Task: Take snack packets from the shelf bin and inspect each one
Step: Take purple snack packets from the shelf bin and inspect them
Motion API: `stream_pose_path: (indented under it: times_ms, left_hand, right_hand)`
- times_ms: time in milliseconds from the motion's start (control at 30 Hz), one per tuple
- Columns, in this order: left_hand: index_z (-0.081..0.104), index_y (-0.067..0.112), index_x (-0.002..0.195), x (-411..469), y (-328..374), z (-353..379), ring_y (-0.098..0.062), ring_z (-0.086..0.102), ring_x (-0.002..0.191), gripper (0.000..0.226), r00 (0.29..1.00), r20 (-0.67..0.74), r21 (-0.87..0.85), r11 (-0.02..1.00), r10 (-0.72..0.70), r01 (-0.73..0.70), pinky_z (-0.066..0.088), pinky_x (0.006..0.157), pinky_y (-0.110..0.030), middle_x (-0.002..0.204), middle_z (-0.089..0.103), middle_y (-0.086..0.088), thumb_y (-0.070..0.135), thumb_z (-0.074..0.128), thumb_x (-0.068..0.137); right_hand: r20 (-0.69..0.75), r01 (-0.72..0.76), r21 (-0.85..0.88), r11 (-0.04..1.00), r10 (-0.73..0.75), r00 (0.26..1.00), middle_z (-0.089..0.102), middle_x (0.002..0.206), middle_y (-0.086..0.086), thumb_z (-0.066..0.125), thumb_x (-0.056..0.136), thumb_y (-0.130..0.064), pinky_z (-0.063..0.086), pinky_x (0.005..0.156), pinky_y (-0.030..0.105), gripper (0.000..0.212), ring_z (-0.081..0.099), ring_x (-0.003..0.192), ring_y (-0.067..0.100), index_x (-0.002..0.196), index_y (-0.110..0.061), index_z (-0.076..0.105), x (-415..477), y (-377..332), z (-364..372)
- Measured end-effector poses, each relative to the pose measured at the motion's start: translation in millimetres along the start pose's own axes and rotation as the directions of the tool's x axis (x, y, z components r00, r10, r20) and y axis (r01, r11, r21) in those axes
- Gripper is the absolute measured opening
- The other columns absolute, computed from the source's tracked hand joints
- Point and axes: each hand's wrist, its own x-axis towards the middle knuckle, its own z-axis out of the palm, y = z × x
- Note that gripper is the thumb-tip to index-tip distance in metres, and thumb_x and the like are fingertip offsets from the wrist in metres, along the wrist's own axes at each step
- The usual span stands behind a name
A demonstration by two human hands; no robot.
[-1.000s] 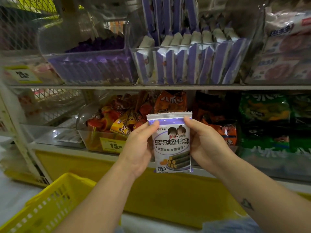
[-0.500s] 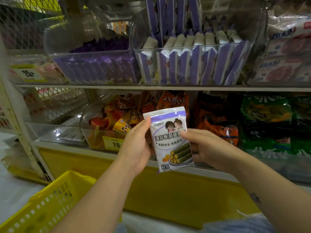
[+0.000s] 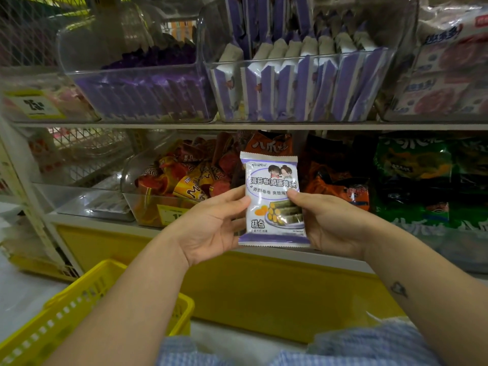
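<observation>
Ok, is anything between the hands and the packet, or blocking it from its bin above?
Nothing visible. The left hand and right hand grip the seaweed roll packet directly by its sides; the clear bin of matching packets above is open-topped.

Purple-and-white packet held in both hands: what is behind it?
An orange packet pokes out above the held packet; its lower part is covered. The left hand and right hand pinch the held packet's sides, and their fingers behind it are hidden.

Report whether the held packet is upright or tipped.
Upright: snack packet shows top crimp uppermost, text readable, left hand and right hand gripping its sides.
</observation>
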Motion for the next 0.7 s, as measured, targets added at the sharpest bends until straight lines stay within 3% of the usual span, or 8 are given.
stream_pose_path:
  times_ms: [200, 267, 333, 367, 433, 533, 633, 700]
  left_hand:
    - [0.059, 0.017, 0.126, -1.3, -1.0, 0.4, -0.026, 0.070, 0.094, 0.039, 0.999, 0.021, -0.039, 0.999, -0.037, 0.038, 0.061, 0.064, -0.038, 0.123, 0.066, -0.018, 0.011, 0.053, 0.088]
    - [0.056, 0.021, 0.128, 1.9, -3.3, 3.7, -0.026, 0.069, 0.097, 0.036, 0.998, -0.060, 0.007, 1.000, 0.002, -0.002, 0.061, 0.067, -0.041, 0.123, 0.067, -0.015, 0.009, 0.051, 0.095]
    - [0.052, 0.031, 0.127, 7.2, -9.1, 7.2, -0.018, 0.069, 0.097, 0.039, 0.945, -0.259, 0.290, 0.949, 0.200, -0.121, 0.061, 0.069, -0.040, 0.123, 0.067, -0.005, 0.006, 0.051, 0.098]
    - [0.051, 0.038, 0.125, 9.6, -12.0, 10.7, -0.012, 0.069, 0.096, 0.042, 0.885, -0.313, 0.483, 0.860, 0.344, -0.163, 0.060, 0.071, -0.037, 0.121, 0.066, 0.001, 0.006, 0.052, 0.098]
    - [0.051, 0.046, 0.121, 14.7, -17.5, 17.9, -0.002, 0.068, 0.095, 0.042, 0.834, -0.262, 0.608, 0.754, 0.486, -0.249, 0.058, 0.079, -0.032, 0.112, 0.068, 0.015, 0.010, 0.051, 0.099]
    - [0.032, 0.037, 0.148, 17.5, -23.4, 27.4, 0.007, 0.057, 0.114, 0.052, 0.891, -0.175, 0.511, 0.813, 0.418, -0.280, 0.045, 0.105, -0.035, 0.116, 0.061, 0.035, 0.026, 0.049, 0.100]
    - [0.021, 0.036, 0.152, 18.7, -25.1, 28.2, -0.010, 0.042, 0.136, 0.073, 0.936, -0.132, 0.359, 0.896, 0.326, -0.261, 0.033, 0.115, -0.043, 0.149, 0.041, 0.015, 0.042, 0.053, 0.087]
    - [0.026, 0.034, 0.151, 16.8, -23.0, 27.8, -0.018, 0.050, 0.132, 0.075, 0.956, -0.073, 0.248, 0.933, 0.286, -0.260, 0.042, 0.109, -0.040, 0.147, 0.048, 0.003, 0.040, 0.055, 0.082]
  right_hand:
    - [0.025, 0.019, -0.009, 1.000, -0.019, 0.999, 0.066, 0.120, 0.022, 0.039, 0.102, -0.028, 0.054, 0.092, 0.048, 0.037, 0.065, 0.111, 0.035, 0.126, -0.005, 0.054, -3.2, -0.3, -1.1]
    - [0.007, 0.093, -0.062, 0.994, -0.093, 0.996, 0.068, 0.119, 0.019, 0.042, 0.101, -0.028, 0.053, 0.093, 0.048, 0.034, 0.065, 0.111, 0.034, 0.125, -0.009, 0.055, -3.0, -0.7, -0.5]
    - [-0.030, 0.199, -0.183, 0.963, -0.207, 0.978, 0.070, 0.115, 0.014, 0.046, 0.099, -0.028, 0.055, 0.091, 0.047, 0.030, 0.067, 0.107, 0.031, 0.124, -0.014, 0.055, 0.1, 0.6, 0.7]
    - [-0.048, 0.243, -0.242, 0.939, -0.262, 0.964, 0.072, 0.113, 0.011, 0.048, 0.099, -0.028, 0.056, 0.090, 0.046, 0.029, 0.069, 0.104, 0.029, 0.124, -0.016, 0.055, 2.1, 1.8, 1.9]
    - [-0.052, 0.304, -0.307, 0.902, -0.335, 0.941, 0.072, 0.112, 0.008, 0.049, 0.099, -0.029, 0.058, 0.086, 0.043, 0.030, 0.069, 0.103, 0.027, 0.127, -0.020, 0.054, 5.2, 4.9, 4.7]
    - [0.035, 0.364, -0.325, 0.873, -0.374, 0.927, 0.070, 0.117, 0.002, 0.040, 0.103, -0.032, 0.059, 0.080, 0.033, 0.032, 0.068, 0.105, 0.024, 0.130, -0.030, 0.056, 5.9, 7.8, 8.4]
    - [0.062, 0.375, -0.334, 0.865, -0.376, 0.924, 0.072, 0.114, -0.001, 0.039, 0.103, -0.027, 0.058, 0.074, 0.026, 0.031, 0.069, 0.103, 0.021, 0.126, -0.039, 0.057, 6.5, 7.5, 6.6]
    - [0.060, 0.384, -0.360, 0.850, -0.389, 0.919, 0.073, 0.112, 0.000, 0.045, 0.100, -0.020, 0.057, 0.072, 0.024, 0.034, 0.070, 0.099, 0.017, 0.127, -0.040, 0.054, 7.6, 6.8, 4.1]
